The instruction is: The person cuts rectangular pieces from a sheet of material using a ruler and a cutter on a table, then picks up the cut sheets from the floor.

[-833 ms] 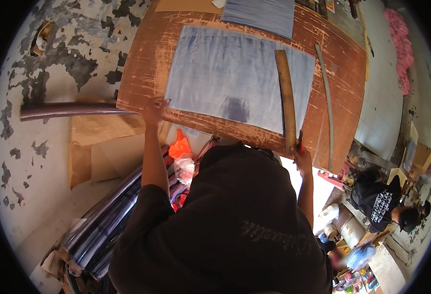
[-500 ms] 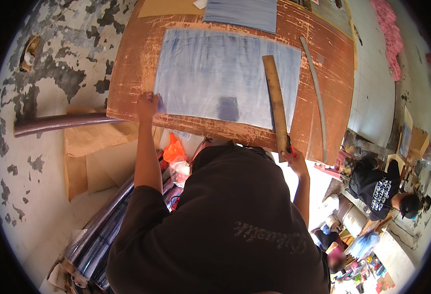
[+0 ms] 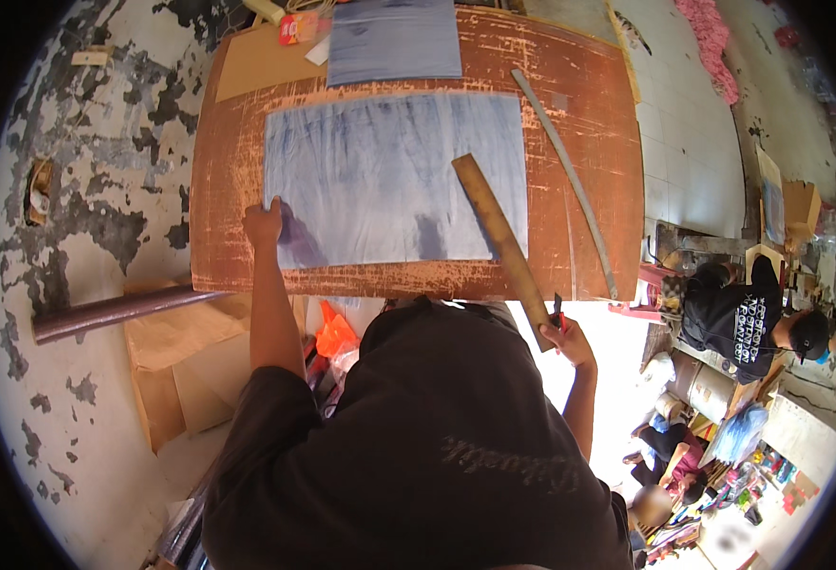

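A blue-and-white streaked sheet (image 3: 370, 180) lies flat on the scratched brown board (image 3: 218, 190) before me. My left hand (image 3: 264, 223) is closed at its left edge, the fingertips pinching that edge. Across the sheet's right part slants a long, flat wooden strip (image 3: 499, 237), its near end jutting past the board's front edge. My right hand (image 3: 572, 344) grips that near end, together with a small red-and-black tool (image 3: 558, 313) whose kind is unclear. Dark patches show on the sheet near both lower corners.
Beyond the sheet lie a second blue sheet (image 3: 394, 43) and a tan panel (image 3: 266, 66). A thin grey strip (image 3: 570, 180) rests on the board's right side. An orange bag (image 3: 337, 332) hangs below the front edge. Two people (image 3: 736, 318) sit at lower right.
The whole view has shifted and turned. My right hand has drawn the wooden strip slightly toward me over the sheet. My left hand sits a little farther up the sheet's left edge.
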The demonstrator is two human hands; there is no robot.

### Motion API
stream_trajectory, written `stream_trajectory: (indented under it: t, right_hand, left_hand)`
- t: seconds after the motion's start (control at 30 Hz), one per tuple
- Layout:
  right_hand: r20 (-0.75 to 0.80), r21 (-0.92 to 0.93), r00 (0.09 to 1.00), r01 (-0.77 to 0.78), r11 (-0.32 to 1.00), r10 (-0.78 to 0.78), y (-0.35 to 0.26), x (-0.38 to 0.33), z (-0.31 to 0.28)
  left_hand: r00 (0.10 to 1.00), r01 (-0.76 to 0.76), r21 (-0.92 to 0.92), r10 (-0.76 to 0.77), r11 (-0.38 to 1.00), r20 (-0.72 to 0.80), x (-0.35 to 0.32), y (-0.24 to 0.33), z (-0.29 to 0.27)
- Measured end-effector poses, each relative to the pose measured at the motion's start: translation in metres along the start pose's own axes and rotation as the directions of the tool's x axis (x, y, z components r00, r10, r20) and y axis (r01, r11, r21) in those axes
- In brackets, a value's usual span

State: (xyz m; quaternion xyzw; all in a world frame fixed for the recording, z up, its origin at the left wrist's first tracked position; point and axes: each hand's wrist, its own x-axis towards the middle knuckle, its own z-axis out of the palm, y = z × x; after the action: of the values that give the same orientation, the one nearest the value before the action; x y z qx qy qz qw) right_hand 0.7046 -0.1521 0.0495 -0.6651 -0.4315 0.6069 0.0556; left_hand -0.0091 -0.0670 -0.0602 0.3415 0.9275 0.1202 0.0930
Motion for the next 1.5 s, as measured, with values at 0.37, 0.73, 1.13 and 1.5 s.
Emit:
stream_trajectory:
  t: [0.37, 0.73, 1.13, 1.5]
  right_hand:
    - [0.093, -0.210, 0.993, 0.097, 0.973, -0.078, 0.013, 0.028, 0.002]
    - [-0.028, 0.006, 0.931, 0.365, 0.931, -0.364, 0.012, 0.056, 0.027]
    - [-0.074, -0.143, 0.945, 0.307, 0.941, -0.319, -0.036, 0.056, 0.017]
    - [-0.158, -0.050, 0.942, 0.290, 0.956, -0.295, -0.033, 0.048, 0.000]
  left_hand:
    - [0.996, 0.058, 0.000, -0.058, 0.998, -0.070, -0.020, 0.038, -0.004]
    - [0.978, 0.186, -0.098, -0.174, 0.978, 0.117, 0.041, 0.008, 0.012]
    - [0.889, 0.335, -0.532, -0.074, 0.778, 0.452, -0.002, 0.019, -0.043]
    - [0.907, 0.387, -0.543, -0.203, 0.745, 0.368, -0.104, -0.068, -0.022]
